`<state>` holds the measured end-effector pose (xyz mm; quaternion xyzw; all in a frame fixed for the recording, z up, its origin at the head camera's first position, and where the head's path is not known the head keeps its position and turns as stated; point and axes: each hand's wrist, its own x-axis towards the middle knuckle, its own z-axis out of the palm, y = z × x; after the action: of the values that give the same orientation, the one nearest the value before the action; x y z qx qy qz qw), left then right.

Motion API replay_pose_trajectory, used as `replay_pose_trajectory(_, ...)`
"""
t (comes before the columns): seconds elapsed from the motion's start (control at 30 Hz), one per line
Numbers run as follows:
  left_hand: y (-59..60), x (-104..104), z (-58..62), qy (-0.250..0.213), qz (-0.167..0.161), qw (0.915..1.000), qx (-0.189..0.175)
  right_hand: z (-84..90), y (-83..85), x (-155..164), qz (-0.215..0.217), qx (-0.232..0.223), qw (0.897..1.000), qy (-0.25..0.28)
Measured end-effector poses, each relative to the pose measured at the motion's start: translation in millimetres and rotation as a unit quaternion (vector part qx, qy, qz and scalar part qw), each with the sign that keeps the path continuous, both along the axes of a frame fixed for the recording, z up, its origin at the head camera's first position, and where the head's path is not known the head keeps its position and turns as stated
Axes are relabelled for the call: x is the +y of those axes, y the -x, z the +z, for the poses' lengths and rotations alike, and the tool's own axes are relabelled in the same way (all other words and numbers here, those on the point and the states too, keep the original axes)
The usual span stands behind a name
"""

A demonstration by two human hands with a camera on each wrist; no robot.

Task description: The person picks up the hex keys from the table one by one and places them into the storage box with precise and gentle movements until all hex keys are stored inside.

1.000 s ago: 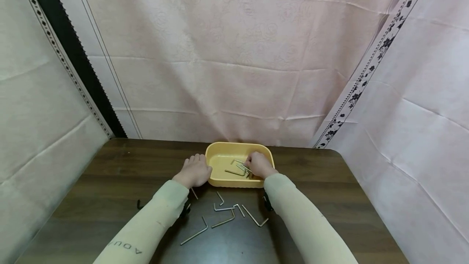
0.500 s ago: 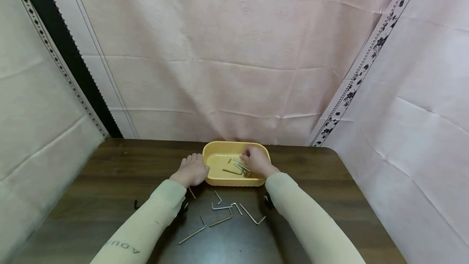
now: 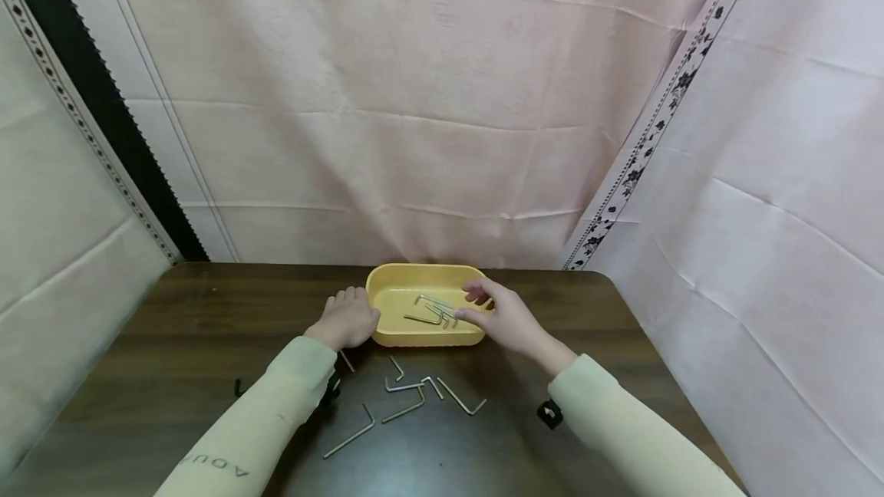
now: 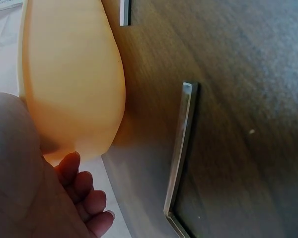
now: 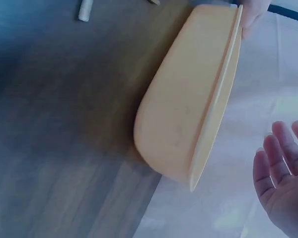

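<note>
A dark wood-grain counter (image 3: 173, 343) is seen, closed in by pale pink curtains (image 3: 414, 98) at its back and side edges. A yellow plastic tray (image 3: 387, 282) is set near the middle of the counter's back edge, and several hex keys (image 3: 433, 310) are seen lying inside it. Further loose hex keys (image 3: 414, 393) are scattered on the counter just in front of the tray, toward the front edge.

The tray is steadied at its left end by the left hand (image 3: 345, 320), whose fingers are curled against the tray's wall. The right hand (image 3: 507, 320) is held at the tray's right end with fingers spread and nothing gripped; that grip is wide and empty.

The step in hand is judged to be the collecting of hex keys into the tray, a drop apparently just completed. The next move is judged to call for the right hand to be brought toward the front edge, down onto one loose key, and a fine pinch to be made on its thin shaft. The loose keys lie near and in front of the empty grip, not touching it.
</note>
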<state>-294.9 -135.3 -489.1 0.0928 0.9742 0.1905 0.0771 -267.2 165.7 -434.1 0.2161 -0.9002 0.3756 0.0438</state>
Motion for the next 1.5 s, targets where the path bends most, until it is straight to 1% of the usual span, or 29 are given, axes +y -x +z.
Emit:
replay_pose_trajectory(0.1,0.3,0,-0.9,0.000,0.001,1.0000,-0.001,-2.8,-12.7,8,0.006,0.012,1.000,0.025)
replay_pose_trajectory(0.2,0.5,1,-1.6,-0.001,-0.001,1.0000,-0.003,-10.0,-24.3,16,0.014,0.018,0.999,0.040)
replay_pose_trajectory(0.37,2.3,1,-3.1,0.007,-0.002,1.0000,-0.003,-24.5,-41.3,22,0.033,0.023,0.998,0.041)
replay_pose_trajectory(0.53,2.5,0,-0.6,0.005,-0.001,1.0000,-0.002,-33.8,-52.7,21,0.048,0.014,0.998,0.036)
replay_pose_trajectory(0.63,1.9,-1,1.2,0.001,-0.003,1.0000,-0.001,-41.2,-56.8,19,0.063,0.016,0.998,0.025)
replay_pose_trajectory(0.8,3.0,-2,-0.7,0.002,-0.006,1.0000,0.004,-56.9,-62.2,18,0.085,0.020,0.996,0.006)
replay_pose_trajectory(1.07,3.2,-1,-1.3,0.007,-0.007,0.9999,0.008,-80.9,-67.8,14,0.101,0.008,0.992,-0.074)
replay_pose_trajectory(1.2,3.0,0,-2.3,0.008,-0.005,0.9999,0.011,-86.6,-69.1,14,0.103,0.008,0.989,-0.102)
replay_pose_trajectory(1.3,6.1,0,-8.0,0.005,-0.001,0.9999,0.013,-89.1,-70.4,14,0.099,0.008,0.987,-0.125)
replay_pose_trajectory(1.33,6.3,0,-8.0,0.004,0.000,0.9999,0.013,-89.5,-70.8,14,0.098,0.007,0.986,-0.132)
replay_pose_trajectory(1.43,6.4,0,-6.5,0.001,-0.001,0.9999,0.010,-91.1,-71.1,14,0.095,0.010,0.985,-0.145)
replay_pose_trajectory(1.5,3.8,0,-1.5,0.003,-0.002,1.0000,0.007,-91.4,-70.7,14,0.093,0.012,0.985,-0.147)
